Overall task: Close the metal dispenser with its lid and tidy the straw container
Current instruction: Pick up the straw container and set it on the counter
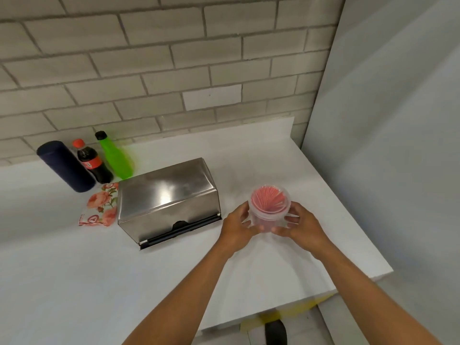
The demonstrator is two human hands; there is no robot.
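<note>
A clear plastic straw container (270,207) full of red straws stands on the white counter (99,270), right of centre. My left hand (237,229) grips its left side and my right hand (301,227) grips its right side. The metal dispenser (166,197), a shiny steel box, sits to the left of the container with its lid down over the body. A dark slot runs along its front lower edge.
At the back left stand a dark blue cylinder (65,165), a cola bottle (93,163) and a green bottle (115,155). A floral napkin (100,207) lies left of the dispenser. A brick wall rises behind; the counter ends at the right edge (361,232).
</note>
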